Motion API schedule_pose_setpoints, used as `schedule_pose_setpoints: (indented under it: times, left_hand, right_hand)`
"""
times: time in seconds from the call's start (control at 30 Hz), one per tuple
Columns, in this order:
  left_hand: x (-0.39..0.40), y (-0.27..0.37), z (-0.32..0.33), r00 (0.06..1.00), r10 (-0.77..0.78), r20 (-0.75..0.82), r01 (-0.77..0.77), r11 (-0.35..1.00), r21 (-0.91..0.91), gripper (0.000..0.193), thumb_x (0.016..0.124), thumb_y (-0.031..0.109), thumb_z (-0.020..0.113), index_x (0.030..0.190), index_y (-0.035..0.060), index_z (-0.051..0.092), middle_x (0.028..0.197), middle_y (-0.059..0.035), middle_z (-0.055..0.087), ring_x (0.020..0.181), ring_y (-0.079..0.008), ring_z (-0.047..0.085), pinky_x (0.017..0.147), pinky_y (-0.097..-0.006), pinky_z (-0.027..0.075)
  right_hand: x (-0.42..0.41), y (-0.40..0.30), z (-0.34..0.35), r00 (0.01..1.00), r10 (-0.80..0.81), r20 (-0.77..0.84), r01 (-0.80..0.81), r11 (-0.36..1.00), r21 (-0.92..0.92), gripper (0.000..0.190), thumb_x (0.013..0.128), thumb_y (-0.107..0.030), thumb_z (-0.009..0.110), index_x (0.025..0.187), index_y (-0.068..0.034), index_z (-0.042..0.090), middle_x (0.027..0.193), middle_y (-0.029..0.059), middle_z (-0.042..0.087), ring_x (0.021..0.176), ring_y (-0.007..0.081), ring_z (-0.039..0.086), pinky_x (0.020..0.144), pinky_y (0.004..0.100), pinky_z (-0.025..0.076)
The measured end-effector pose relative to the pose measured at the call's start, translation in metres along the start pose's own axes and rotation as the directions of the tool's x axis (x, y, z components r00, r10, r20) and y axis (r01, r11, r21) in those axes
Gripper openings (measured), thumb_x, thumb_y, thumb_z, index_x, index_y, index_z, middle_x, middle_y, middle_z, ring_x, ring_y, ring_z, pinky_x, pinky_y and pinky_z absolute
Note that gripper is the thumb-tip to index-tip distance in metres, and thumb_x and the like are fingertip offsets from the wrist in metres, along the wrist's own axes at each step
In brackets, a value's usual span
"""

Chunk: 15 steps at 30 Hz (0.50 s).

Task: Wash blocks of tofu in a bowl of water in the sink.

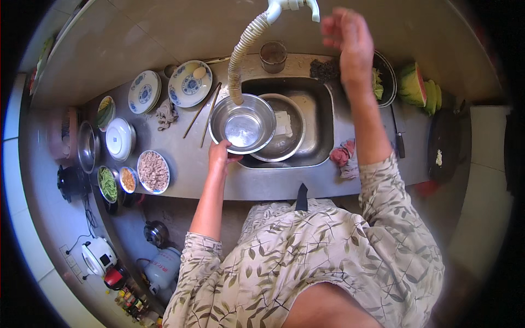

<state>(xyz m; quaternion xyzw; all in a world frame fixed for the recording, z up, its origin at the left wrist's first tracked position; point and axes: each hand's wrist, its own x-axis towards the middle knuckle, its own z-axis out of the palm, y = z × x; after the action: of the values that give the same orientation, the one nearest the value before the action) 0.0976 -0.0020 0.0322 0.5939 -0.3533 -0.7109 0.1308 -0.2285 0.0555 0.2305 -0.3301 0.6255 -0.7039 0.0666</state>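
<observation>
My left hand [221, 158] grips the near rim of a stainless steel bowl [219, 119], thumb on the rim. The bowl is held over the left edge of the sink [322, 123]. A corrugated hose [242, 49] hangs from a white tap [283, 5], its lower end at the bowl's far rim. Partly behind the bowl, a metal basin [297, 141] in the sink holds a white block [284, 124], perhaps tofu. My right hand [348, 35] is raised just right of the tap's lever, blurred, apart from it, with nothing seen in it.
Left on the counter are patterned plates [178, 92] with eggs, chopsticks [201, 112], a bowl of minced meat [153, 171] and a bowl of cut greens [107, 184]. Rightward lie cloths [343, 158], a knife [400, 145], watermelon [412, 86] and a dark cutting board [445, 135].
</observation>
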Motion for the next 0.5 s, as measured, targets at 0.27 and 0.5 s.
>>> schedule_pose_setpoints:
  times: [0.27, 0.5]
  left_hand:
    - [0.002, 0.007, 0.007, 0.999, 0.044, -0.012, -0.043, 0.996, 0.072, 0.052, 0.081, 0.003, 0.045, 0.133, -0.0008, 0.038, 0.114, -0.0241, 0.056, 0.087, -0.0369, 0.067, 0.056, -0.0432, 0.063]
    - [-0.009, 0.017, 0.01, 0.984, 0.146, -0.105, -0.131, 0.982, 0.135, 0.05, 0.084, 0.005, 0.048, 0.133, 0.0015, 0.04, 0.104, -0.0224, 0.064, 0.078, -0.0333, 0.07, 0.055, -0.0426, 0.063]
  right_hand:
    - [0.053, -0.018, 0.049, 0.824, -0.484, 0.295, 0.562, 0.633, -0.532, 0.039, 0.099, -0.036, 0.045, 0.092, -0.003, 0.063, 0.073, 0.0191, 0.063, 0.066, 0.0339, 0.064, 0.06, 0.0424, 0.05]
    - [0.043, -0.01, 0.042, 0.909, -0.331, 0.255, 0.398, 0.871, -0.288, 0.026, 0.099, -0.024, 0.048, 0.092, -0.005, 0.064, 0.074, 0.0178, 0.064, 0.068, 0.0337, 0.065, 0.061, 0.0436, 0.048]
